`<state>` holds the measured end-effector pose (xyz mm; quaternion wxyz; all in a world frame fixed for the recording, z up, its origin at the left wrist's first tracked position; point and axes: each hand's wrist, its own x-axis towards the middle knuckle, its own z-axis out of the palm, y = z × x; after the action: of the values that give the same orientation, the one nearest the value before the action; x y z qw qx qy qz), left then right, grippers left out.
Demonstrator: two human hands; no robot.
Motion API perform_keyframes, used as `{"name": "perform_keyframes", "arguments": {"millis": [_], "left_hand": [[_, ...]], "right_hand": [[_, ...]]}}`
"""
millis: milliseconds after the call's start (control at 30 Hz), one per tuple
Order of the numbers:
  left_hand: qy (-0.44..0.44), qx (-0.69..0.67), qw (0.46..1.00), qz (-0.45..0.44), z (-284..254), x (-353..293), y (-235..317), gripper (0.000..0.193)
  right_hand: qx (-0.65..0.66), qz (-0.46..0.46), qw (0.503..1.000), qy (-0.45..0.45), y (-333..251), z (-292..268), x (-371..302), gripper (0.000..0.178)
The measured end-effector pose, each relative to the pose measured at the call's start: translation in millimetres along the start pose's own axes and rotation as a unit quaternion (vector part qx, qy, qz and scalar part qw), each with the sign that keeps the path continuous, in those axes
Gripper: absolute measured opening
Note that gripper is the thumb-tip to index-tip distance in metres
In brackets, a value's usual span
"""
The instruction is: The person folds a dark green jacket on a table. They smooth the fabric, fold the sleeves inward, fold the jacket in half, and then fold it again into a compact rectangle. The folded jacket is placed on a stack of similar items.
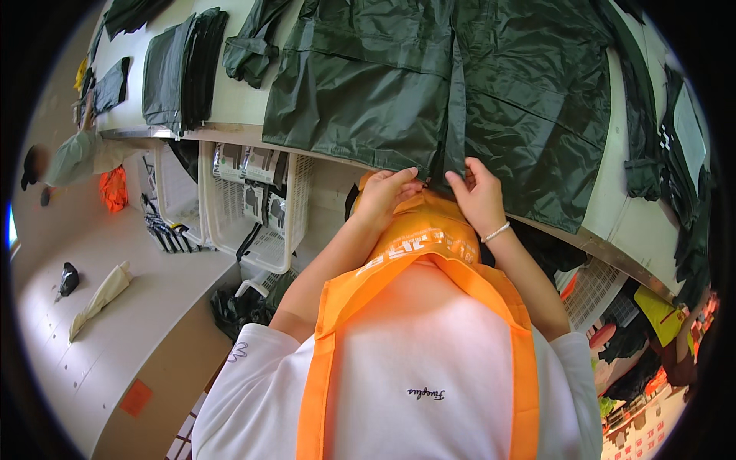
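A dark green waterproof jacket [360, 92] lies spread on the white table, its front opening running down the middle and its hem hanging over the near edge. My left hand [387, 193] is at the bottom corner of the left front panel, thumb and fingers closed on the hem by the opening. Opposite it, my right hand [477, 198] pinches the lower edge of the right panel. Both hands are close together just above my orange apron [422, 230]. A small fastener may be between the left fingertips, but it is too small to make out.
Folded dark green garments [165, 77] are stacked on the table's left. Below its edge stands a white plastic basket [300, 203] with packets [257, 165] inside. More dark garments [682, 161] lie at the right. Other people are partly visible at the far left and right rims.
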<state>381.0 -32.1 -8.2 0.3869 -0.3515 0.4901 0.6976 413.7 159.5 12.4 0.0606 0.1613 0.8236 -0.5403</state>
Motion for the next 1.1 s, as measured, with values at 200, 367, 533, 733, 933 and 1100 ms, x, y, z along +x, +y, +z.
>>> {"name": "perform_keyframes", "arguments": {"millis": [200,367,533,733,933,1100], "left_hand": [[-0.085,-0.065,0.994,-0.001,14,-11,8,0.019],[0.014,0.091,0.994,0.058,15,-12,9,0.023],[-0.022,0.232,0.959,0.165,28,-15,0,0.028],[0.105,0.404,0.884,0.21,43,-2,-7,0.033],[0.151,0.434,0.842,0.284,43,7,-20,0.029],[0.173,0.377,0.873,0.255,39,6,-23,0.025]], "right_hand": [[0.02,-0.149,0.989,-0.004,-11,14,-5,0.026],[0.094,-0.016,0.995,0.024,12,12,1,0.021],[0.31,0.189,0.931,-0.036,49,-8,3,0.02],[0.324,0.176,0.927,-0.065,46,-3,-3,0.02],[0.35,0.152,0.923,-0.042,54,1,-3,0.017],[0.374,0.193,0.906,-0.05,54,-9,-1,0.018]]}}
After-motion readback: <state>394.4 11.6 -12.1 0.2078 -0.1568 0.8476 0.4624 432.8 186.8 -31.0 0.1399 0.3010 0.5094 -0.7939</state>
